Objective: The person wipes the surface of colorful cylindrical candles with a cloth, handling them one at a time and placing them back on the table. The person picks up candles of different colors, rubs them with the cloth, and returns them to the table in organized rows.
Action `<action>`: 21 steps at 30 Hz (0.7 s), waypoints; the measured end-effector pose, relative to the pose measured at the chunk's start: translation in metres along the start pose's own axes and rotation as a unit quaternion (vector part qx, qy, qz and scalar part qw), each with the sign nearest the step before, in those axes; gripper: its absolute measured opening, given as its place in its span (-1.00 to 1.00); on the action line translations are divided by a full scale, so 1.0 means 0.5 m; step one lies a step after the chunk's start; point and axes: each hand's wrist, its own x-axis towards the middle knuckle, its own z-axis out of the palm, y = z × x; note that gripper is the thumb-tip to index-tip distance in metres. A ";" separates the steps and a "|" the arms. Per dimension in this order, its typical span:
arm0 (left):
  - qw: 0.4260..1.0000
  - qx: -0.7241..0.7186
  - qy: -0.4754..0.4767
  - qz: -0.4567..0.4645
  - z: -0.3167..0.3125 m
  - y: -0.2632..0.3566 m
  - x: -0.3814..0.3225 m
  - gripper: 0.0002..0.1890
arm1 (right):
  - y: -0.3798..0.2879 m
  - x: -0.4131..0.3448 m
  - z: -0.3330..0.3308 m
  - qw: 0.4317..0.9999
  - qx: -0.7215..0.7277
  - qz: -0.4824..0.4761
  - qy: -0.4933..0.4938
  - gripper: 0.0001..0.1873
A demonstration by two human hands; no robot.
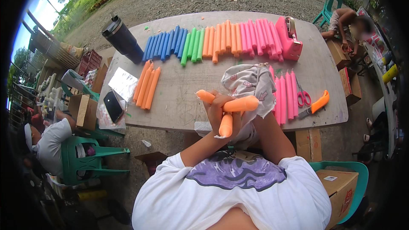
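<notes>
My left hand (216, 108) is closed around several orange taper candles (240, 103) that cross and point different ways. Close on its right, a pale printed cloth (247, 78) covers my right hand, of which only the forearm shows clearly; its fingers are hidden. On the table (179, 80) beyond, blue candles (164, 43), green candles (193, 45), more orange candles (223, 38) and pink candles (260, 36) lie in a long row. A smaller orange group (147, 84) lies at the left, and another pink group (286, 94) is right of the cloth.
A dark tumbler (123, 38) and a phone (113, 106) are at the table's left. A pink tape dispenser (289, 40), red-handled scissors (303, 97) and an orange-handled knife (314, 104) lie at the right. One person sits at lower left, another at upper right.
</notes>
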 end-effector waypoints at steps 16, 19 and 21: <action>0.877 -0.243 -0.248 -0.331 -0.043 -0.023 0.077 -0.79 | 0.091 -0.067 -0.008 0.987 -0.069 0.042 -0.138 -0.67; 0.799 -0.381 -0.214 -0.413 -0.055 -0.013 0.094 -0.77 | 0.065 -0.070 -0.009 0.974 -0.127 0.113 -0.150 -0.66; 0.793 -0.382 -0.165 -0.445 -0.068 -0.016 0.094 -0.75 | 0.057 -0.066 -0.025 0.961 -0.173 0.151 -0.155 -0.70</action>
